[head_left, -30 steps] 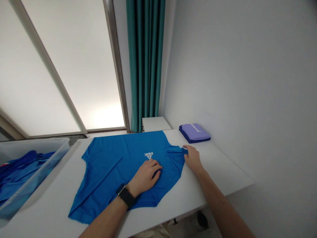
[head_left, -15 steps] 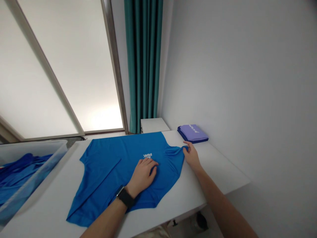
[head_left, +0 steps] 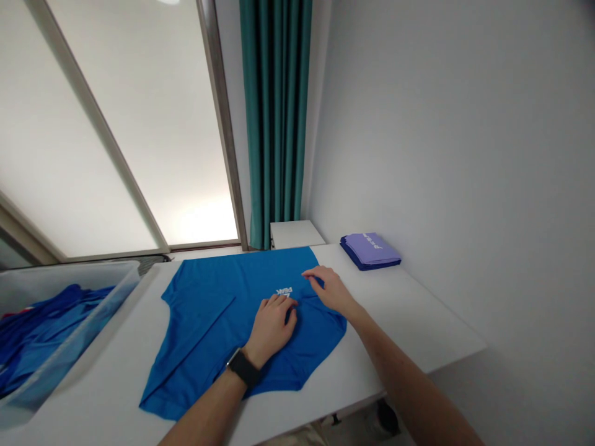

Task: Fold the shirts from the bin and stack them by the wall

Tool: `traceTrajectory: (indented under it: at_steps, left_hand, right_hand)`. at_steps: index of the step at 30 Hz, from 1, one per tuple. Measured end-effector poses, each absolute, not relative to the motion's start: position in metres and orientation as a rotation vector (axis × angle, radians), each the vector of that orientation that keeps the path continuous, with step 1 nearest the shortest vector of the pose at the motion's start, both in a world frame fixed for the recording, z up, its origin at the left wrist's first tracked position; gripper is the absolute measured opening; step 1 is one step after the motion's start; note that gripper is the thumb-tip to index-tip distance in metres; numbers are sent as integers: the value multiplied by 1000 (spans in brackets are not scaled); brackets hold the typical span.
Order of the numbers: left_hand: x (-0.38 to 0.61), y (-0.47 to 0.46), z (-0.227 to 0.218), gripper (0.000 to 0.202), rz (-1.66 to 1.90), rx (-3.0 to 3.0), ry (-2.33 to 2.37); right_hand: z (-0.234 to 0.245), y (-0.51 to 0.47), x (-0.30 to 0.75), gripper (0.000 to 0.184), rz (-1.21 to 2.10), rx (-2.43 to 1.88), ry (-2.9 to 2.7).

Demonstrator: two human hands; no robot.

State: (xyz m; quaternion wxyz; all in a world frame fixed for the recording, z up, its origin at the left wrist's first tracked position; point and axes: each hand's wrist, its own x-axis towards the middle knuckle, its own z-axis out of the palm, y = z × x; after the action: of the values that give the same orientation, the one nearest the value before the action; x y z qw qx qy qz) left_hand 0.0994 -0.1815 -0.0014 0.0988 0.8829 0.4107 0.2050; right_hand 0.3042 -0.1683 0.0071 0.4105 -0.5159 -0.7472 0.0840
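A blue T-shirt [head_left: 204, 310] with a white PEAK print lies spread on the white table [head_left: 395, 322], its left part turned inward along a slanting fold. My left hand [head_left: 274, 319], with a dark watch on the wrist, rests palm down on the shirt just below the print, fingers lying fairly flat. Over the shirt's right edge, my right hand [head_left: 331, 290] pinches blue cloth between thumb and fingers to the right of the print. The hand partly hides the pinched cloth.
A folded stack of purple and dark blue clothes [head_left: 372, 249] sits at the table's back right by the wall. On the left stands a translucent bin [head_left: 125, 282] holding blue garments [head_left: 56, 328]. Behind are a small white cabinet [head_left: 297, 234] and a green curtain [head_left: 279, 124].
My right hand has carried the pinched right corner of the shirt leftward, over the shirt's body. My left hand has stayed on the shirt. The camera view has shifted slightly.
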Motion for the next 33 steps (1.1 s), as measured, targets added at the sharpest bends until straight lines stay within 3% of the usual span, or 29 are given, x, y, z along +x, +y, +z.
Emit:
traceTrajectory:
  at_steps: [5, 10, 21, 28, 33]
  left_hand:
    - [100, -182, -3, 21, 586, 2600, 1221]
    - [99, -181, -5, 22, 592, 2607, 1208]
    - [100, -185, 6, 26, 539, 2534, 1225]
    - [116, -167, 30, 33, 299, 2602, 1178]
    - [141, -146, 30, 28, 328, 2715, 1235]
  right_hand:
    - [-27, -156, 357, 32, 145, -1533, -1469]
    - [-51, -147, 388, 32, 99, -1655, -1432]
    - [-52, -144, 369, 5, 92, -1714, -1449]
    - [-47, -143, 362, 11, 148, -1716, -1338]
    - [-43, -145, 358, 17, 216, -1673, -1294]
